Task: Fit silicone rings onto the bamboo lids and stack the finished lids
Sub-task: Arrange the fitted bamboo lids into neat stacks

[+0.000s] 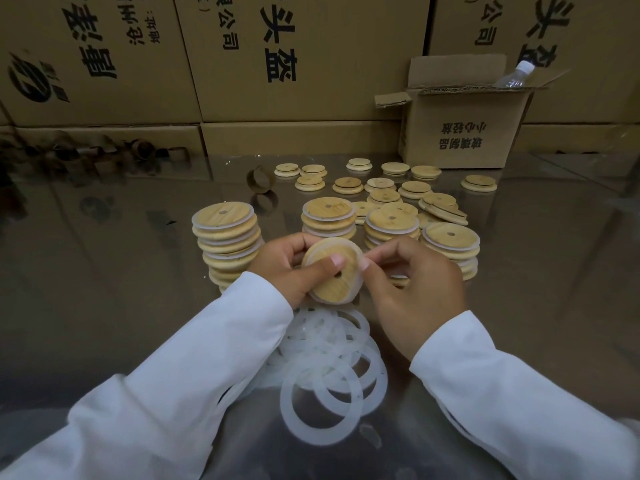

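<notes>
1. Big printed cartons [304, 57] are standing in a wall across the 12 o'clock side.
2. The glossy desk [104, 271] is carrying everything in front of them.
3. A small open box [460, 133] is sitting at 1 o'clock with a plastic bottle [516, 76] poking out of it.
4. Four stacks of ringed lids [227, 244] are standing in a row just beyond the hands, from 11 to 1 o'clock.
5. A heap of loose rings [329, 362] is lying at 6 o'clock, between the two white sleeves.
6. Bare lids [381, 183] are lying scattered behind the stacks, towards the small box.
7. The left hand [287, 265] is gripping a lid [334, 271] at the centre above the heap, thumb lying across its face and fingers curling behind.
8. The right hand [415, 289] is pinching the white ring [341, 240] at the lid's 3 o'clock edge, with the other fingers loosely bent.
9. The ring is running round the lid's rim.
</notes>
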### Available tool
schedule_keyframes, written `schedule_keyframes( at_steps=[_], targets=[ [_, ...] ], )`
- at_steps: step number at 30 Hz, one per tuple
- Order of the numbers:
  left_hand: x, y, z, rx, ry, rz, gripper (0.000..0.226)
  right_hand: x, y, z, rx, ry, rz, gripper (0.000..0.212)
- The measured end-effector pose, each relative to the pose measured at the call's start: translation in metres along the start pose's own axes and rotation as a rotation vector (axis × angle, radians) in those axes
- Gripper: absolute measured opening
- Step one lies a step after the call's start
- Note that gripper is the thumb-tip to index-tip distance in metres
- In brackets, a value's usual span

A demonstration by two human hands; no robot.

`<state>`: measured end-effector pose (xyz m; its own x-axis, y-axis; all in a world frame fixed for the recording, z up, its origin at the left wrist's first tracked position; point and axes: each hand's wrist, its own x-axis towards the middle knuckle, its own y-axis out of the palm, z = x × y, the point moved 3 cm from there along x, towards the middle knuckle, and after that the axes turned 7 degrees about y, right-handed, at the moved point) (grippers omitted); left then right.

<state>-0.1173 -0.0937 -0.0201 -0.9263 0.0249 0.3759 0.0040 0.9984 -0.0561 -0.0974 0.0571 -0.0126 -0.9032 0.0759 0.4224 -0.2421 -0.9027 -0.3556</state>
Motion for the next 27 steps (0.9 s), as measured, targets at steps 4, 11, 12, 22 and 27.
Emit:
schedule_keyframes(
  at_steps=[4, 11, 12, 22, 27],
  targets=[
    [0.0013, -0.0031, -0.0015, 0.015, 0.020, 0.018, 0.007, 0.0016, 0.0002, -0.0006, 0.071, 0.046, 0.022, 0.018],
    [0.0002, -0.0042, -0.0078, 0.015, 0.050, 0.013, 0.024, 0.0065, 0.0016, -0.0039, 0.121, 0.174, 0.041, 0.018],
    [0.0003, -0.0042, -0.0080, 0.017, 0.053, 0.013, 0.025, 0.0067, 0.0018, -0.0038, 0.128, 0.180, 0.045, 0.019],
    [0.0019, -0.0058, -0.0033, -0.006, 0.018, 0.010, 0.008, 0.0076, 0.0010, -0.0063, 0.218, 0.245, 0.079, 0.019],
    [0.0013, -0.0057, -0.0046, 0.009, 0.028, 0.006, 0.009, 0.0087, 0.0023, -0.0065, 0.187, 0.219, 0.104, 0.017]
  ],
)
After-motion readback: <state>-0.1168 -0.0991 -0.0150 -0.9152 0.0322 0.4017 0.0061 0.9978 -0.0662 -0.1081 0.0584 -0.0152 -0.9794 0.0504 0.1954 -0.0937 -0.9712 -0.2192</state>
